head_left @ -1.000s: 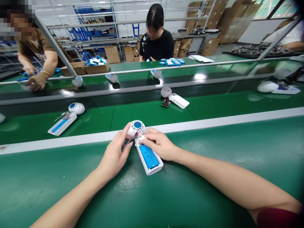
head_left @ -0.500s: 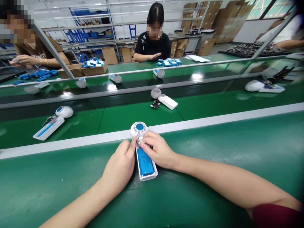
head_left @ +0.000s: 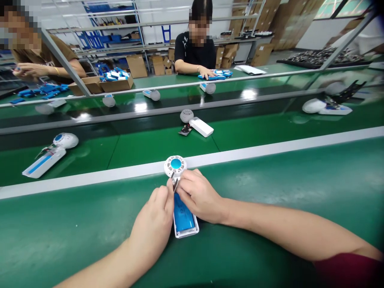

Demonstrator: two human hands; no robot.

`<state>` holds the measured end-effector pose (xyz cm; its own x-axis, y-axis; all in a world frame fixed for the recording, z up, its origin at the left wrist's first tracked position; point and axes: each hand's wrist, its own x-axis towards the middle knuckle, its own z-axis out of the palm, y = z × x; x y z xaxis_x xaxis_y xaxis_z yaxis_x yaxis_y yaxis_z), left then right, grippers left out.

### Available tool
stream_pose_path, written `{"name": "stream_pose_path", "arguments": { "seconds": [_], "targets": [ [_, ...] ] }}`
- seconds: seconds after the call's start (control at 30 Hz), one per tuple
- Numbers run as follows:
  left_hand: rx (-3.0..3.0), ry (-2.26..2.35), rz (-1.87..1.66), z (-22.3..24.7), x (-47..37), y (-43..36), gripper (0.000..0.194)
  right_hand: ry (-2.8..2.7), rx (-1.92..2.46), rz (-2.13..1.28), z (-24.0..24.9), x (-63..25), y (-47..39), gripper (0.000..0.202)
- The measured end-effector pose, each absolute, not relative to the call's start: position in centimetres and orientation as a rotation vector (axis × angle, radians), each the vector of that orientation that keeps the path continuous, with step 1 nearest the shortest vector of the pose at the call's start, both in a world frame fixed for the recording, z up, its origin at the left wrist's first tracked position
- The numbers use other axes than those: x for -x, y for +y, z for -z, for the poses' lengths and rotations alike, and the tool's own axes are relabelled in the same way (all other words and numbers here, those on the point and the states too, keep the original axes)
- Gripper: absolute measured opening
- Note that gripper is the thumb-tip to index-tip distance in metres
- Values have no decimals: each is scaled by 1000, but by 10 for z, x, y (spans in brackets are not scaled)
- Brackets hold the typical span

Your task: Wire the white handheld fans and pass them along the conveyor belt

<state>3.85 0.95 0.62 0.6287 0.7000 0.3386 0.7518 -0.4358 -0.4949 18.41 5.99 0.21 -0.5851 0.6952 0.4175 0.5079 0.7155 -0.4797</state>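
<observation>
A white handheld fan (head_left: 175, 164), its handle uncovered, lies on the green work surface in front of me. Inside the handle sits a blue battery pack (head_left: 183, 214), partly covered by my fingers. At the left of the fan's neck, my left hand (head_left: 157, 218) is closed in a pinch. My right hand (head_left: 199, 196) pinches from the other side, with its fingers over the neck and upper handle. Between the fingertips a small thin dark-and-metallic piece shows, too small to name. What each hand grips is mostly hidden.
Past the pale edge strip (head_left: 255, 154) runs a green conveyor carrying a fan with a white handle (head_left: 201, 127), an uncovered fan (head_left: 45, 162) and another fan (head_left: 327, 107). Across it, two people work beside blue battery packs (head_left: 220, 75) and a cardboard box (head_left: 117, 85).
Both hands stay at the fan's neck, and the thin piece between the fingertips shows more clearly. Fans on the near belt have shifted left; the far ones right. The co-worker opposite now reaches onto the battery packs.
</observation>
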Motion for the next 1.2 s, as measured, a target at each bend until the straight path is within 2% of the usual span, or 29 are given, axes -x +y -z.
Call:
{"name": "stream_pose_path", "arguments": {
  "seconds": [0.17, 0.27, 0.37, 0.47, 0.57, 0.73, 0.87, 0.93, 1.0, 1.1, 1.2],
  "targets": [
    [2374, -1278, 159, -1, -16, 43, 40, -2426, 922, -390, 0, -180, 82, 25],
    [2237, -1575, 64, -11, 23, 88, 43, -2357, 1153, -313, -3, -183, 125, 20],
    [1826, -1945, 214, -19, 62, 118, 49, -2125, 1505, -188, -4, -188, 177, 52],
    [1807, -2165, 464, -9, 80, 123, 54, -1922, 1700, -391, 2, -189, 217, 69],
    [2021, -2200, 551, 10, 77, 121, 56, -1815, 1697, -607, 6, -187, 235, 62],
    [2302, -2174, 709, 17, 43, 109, 56, -1685, 1578, -1035, -5, -191, 200, 34],
    [2579, -2017, 1105, 5, 1, 84, 87, -1357, 1275, -1604, -15, -195, 125, 39],
    [2614, -1852, 1121, -1, -15, 72, 95, -1119, 1150, -1859, -18, -199, 91, 37],
    [2718, -1636, 982, -6, -24, 61, 85, -1161, 1168, -1867, -20, -207, 66, 32],
    [2901, -1397, 779, -12, -26, 53, 68, -1620, 1263, -1610, -19, -224, 50, 25],
    [2960, -1374, 711, -18, -24, 49, 62, -1927, 1289, -1375, -13, -237, 49, 22]
  ]
}}
